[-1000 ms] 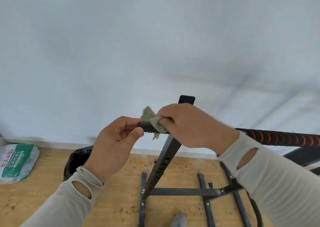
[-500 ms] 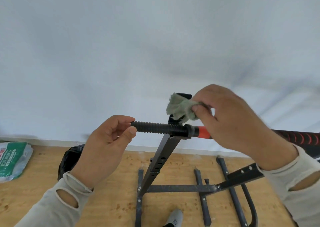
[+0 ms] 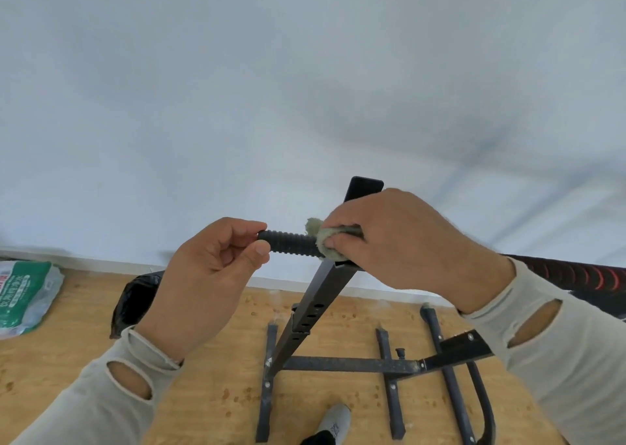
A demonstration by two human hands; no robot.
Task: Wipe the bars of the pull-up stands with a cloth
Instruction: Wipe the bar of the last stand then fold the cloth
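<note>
Mid-frame, right hand [image 3: 399, 241] clenching green cloth [image 3: 327, 239] round ribbed black bar [image 3: 291, 242], left hand [image 3: 210, 275] pinching its end, stand upright [image 3: 313, 309] below, black bag [image 3: 135, 300] (behind left wrist), green-white sack [image 3: 23, 295] lower left, shoe [image 3: 333, 421] on wooden floor [image 3: 50, 353].

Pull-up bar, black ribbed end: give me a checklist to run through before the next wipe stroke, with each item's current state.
1. Cloth wrapped against the ribbed grip: ok.
2. Right hand grips the cloth on the bar: ok.
3. Left hand pinches the bar's end to steady it: ok.
4. Ribbed stretch between the hands is exposed for the stroke: ok.
5. Stand base sits flat on the floor: cannot tell.
6. Ribbed grip already clean: cannot tell.
</note>
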